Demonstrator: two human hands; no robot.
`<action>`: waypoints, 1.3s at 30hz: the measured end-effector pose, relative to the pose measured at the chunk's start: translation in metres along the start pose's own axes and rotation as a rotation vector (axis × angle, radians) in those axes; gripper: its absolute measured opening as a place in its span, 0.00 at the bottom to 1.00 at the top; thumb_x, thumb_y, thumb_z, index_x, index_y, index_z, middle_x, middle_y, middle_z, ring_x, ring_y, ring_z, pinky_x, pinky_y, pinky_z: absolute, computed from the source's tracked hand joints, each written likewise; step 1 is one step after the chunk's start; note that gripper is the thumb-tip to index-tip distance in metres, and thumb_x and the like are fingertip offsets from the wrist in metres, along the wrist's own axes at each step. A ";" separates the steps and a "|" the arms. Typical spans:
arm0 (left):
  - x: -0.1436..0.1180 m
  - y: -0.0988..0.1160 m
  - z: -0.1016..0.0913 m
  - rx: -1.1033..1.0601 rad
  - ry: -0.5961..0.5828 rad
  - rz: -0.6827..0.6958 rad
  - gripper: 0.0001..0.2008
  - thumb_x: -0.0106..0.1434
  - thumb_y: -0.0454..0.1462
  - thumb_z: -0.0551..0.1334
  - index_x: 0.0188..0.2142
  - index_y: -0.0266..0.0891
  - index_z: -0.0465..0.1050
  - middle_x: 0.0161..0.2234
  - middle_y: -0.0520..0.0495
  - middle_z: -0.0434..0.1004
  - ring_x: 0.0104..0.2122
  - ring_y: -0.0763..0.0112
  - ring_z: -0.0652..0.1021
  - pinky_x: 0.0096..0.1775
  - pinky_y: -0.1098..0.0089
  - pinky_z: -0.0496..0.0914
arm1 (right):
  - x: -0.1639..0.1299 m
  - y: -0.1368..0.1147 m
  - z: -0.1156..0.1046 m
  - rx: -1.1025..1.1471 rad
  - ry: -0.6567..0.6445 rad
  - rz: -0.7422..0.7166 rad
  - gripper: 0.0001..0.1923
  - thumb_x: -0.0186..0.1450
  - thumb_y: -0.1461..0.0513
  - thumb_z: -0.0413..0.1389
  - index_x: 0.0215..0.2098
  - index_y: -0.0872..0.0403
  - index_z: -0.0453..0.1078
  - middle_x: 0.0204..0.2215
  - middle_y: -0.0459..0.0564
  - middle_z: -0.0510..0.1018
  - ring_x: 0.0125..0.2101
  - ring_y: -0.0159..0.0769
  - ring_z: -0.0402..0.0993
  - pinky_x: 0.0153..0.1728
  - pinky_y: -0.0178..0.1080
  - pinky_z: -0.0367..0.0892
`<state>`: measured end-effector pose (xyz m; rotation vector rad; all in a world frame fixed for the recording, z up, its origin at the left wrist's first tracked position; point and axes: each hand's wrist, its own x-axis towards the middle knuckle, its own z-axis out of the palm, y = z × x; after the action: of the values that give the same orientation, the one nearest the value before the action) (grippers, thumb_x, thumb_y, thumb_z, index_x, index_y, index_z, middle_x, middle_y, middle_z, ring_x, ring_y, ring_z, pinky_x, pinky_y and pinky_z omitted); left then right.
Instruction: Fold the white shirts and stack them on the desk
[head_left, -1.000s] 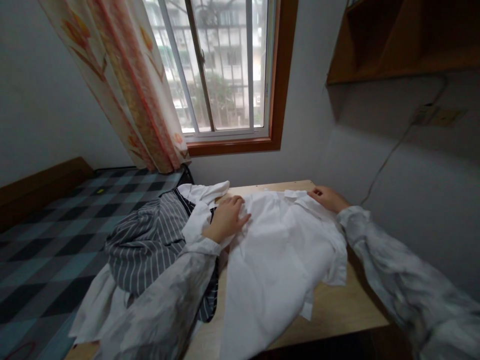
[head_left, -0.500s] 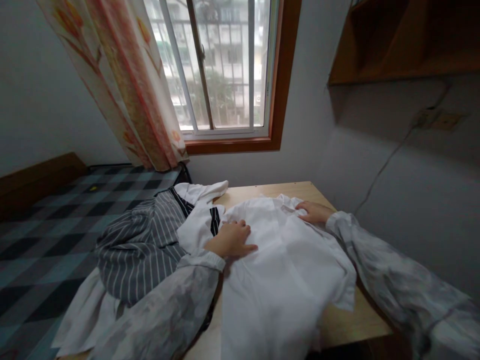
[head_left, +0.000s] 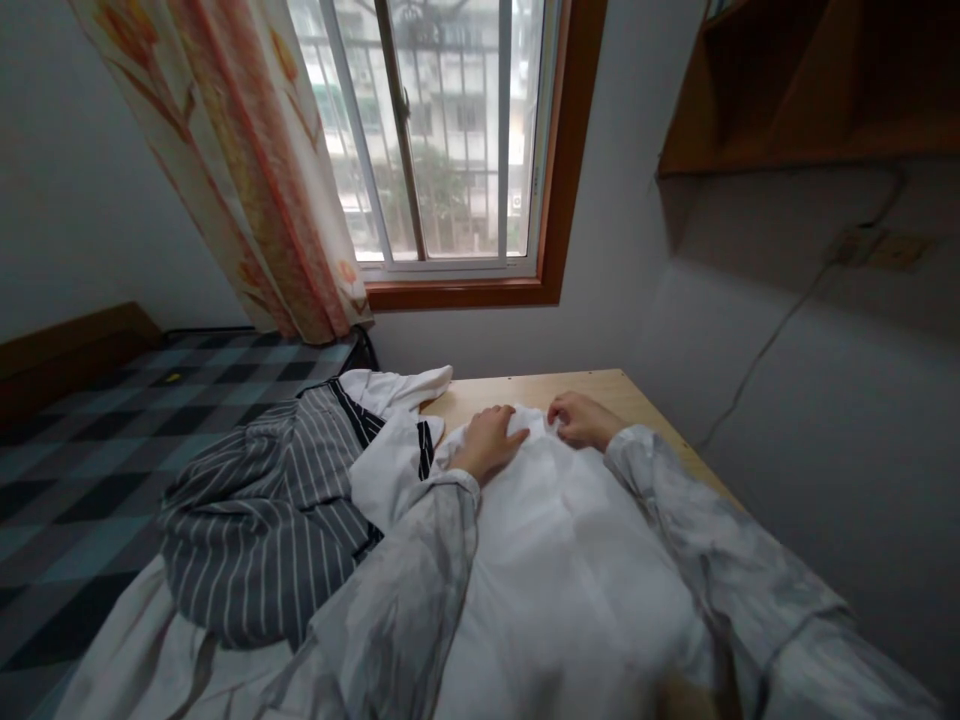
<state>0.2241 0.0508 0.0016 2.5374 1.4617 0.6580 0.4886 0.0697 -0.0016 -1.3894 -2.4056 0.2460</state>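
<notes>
A white shirt lies spread on a light wooden table. My left hand lies on the shirt's far end, fingers curled onto the cloth. Just to its right, my right hand pinches the same top edge of the shirt near the collar. Both hands sit close together at the far end of the garment. My sleeves are pale grey and marbled.
A grey striped garment and more white clothes are heaped at the table's left. A bed with a checked blue cover lies to the left. Beyond are a window, a flowered curtain and a wooden shelf on the right wall.
My right hand has slid left along the shirt's top edge toward my left hand. The left hand moved a little farther up. The camera has come closer over the shirt.
</notes>
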 end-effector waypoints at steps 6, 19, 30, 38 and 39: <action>-0.015 -0.020 0.019 -0.156 0.125 0.171 0.09 0.67 0.38 0.68 0.46 0.41 0.76 0.45 0.42 0.80 0.48 0.55 0.77 0.52 0.59 0.68 | -0.011 0.006 0.042 0.182 0.259 -0.110 0.09 0.55 0.69 0.58 0.32 0.52 0.76 0.33 0.51 0.78 0.40 0.45 0.74 0.46 0.43 0.67; -0.014 -0.021 0.013 -0.182 0.038 0.261 0.05 0.55 0.29 0.63 0.27 0.41 0.71 0.31 0.47 0.77 0.38 0.62 0.76 0.46 0.63 0.64 | -0.013 0.009 0.047 0.372 0.378 -0.178 0.09 0.55 0.68 0.57 0.33 0.50 0.72 0.36 0.50 0.76 0.41 0.44 0.73 0.47 0.44 0.67; -0.016 -0.015 0.012 -0.433 0.071 -0.004 0.16 0.70 0.50 0.63 0.48 0.42 0.78 0.23 0.58 0.70 0.24 0.72 0.68 0.30 0.70 0.56 | -0.001 -0.007 0.037 0.506 0.540 0.079 0.04 0.61 0.62 0.55 0.35 0.50 0.70 0.30 0.44 0.75 0.33 0.39 0.71 0.38 0.39 0.65; -0.018 -0.013 0.011 -0.408 -0.012 0.255 0.13 0.64 0.47 0.70 0.36 0.40 0.80 0.35 0.48 0.76 0.31 0.70 0.72 0.35 0.69 0.65 | 0.006 -0.021 0.056 0.575 0.582 0.111 0.04 0.61 0.60 0.54 0.36 0.49 0.66 0.31 0.45 0.74 0.34 0.40 0.69 0.36 0.39 0.65; -0.016 -0.013 0.012 -0.453 0.015 0.271 0.11 0.63 0.45 0.70 0.36 0.39 0.79 0.39 0.47 0.77 0.34 0.69 0.74 0.37 0.69 0.67 | 0.005 -0.022 0.059 0.568 0.566 0.095 0.04 0.61 0.60 0.54 0.35 0.49 0.66 0.31 0.45 0.73 0.34 0.40 0.69 0.37 0.39 0.65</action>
<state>0.2119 0.0447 -0.0183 2.3791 0.8497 0.9256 0.4466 0.0641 -0.0479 -1.1136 -1.6393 0.4489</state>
